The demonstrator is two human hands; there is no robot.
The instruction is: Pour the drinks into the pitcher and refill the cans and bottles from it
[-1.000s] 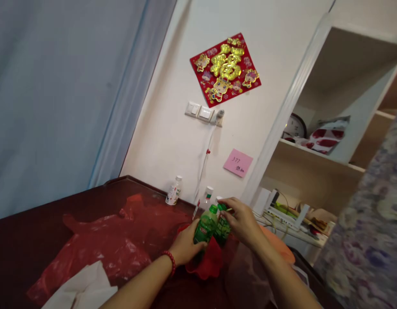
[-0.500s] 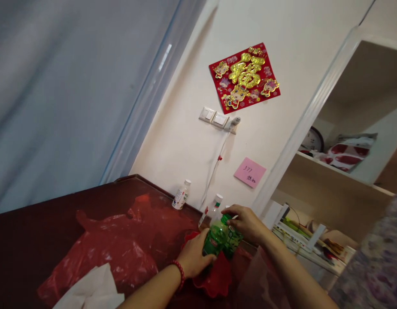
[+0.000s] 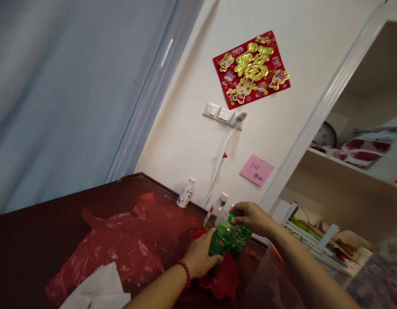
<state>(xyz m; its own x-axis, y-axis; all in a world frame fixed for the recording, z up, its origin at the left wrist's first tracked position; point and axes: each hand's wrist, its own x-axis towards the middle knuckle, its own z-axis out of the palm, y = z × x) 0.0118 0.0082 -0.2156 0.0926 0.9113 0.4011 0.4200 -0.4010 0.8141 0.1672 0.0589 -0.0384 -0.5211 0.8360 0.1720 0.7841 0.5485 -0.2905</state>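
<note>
My left hand [image 3: 201,253], with a red bead bracelet at the wrist, is wrapped round the body of a green plastic bottle [image 3: 224,237]. The bottle leans a little over a red scalloped dish [image 3: 221,281]. My right hand [image 3: 252,216] comes from the right, its fingers closed on the green cap [image 3: 231,218] at the bottle's top. Just behind stands another green patterned container [image 3: 243,240], partly covered by the bottle and my right hand. A clear bottle with a white cap [image 3: 217,210] is beside them, near the wall.
A white printed bottle [image 3: 186,193] stands at the table's back edge. A crumpled red plastic bag [image 3: 121,244] and white paper [image 3: 97,287] lie on the left of the dark red table [image 3: 21,240]. Shelves [image 3: 356,171] holding assorted things are on the right.
The camera view has shifted slightly, so the scene sits further right. Both hands keep their places on the green bottle and its cap; no clear turning of the cap shows.
</note>
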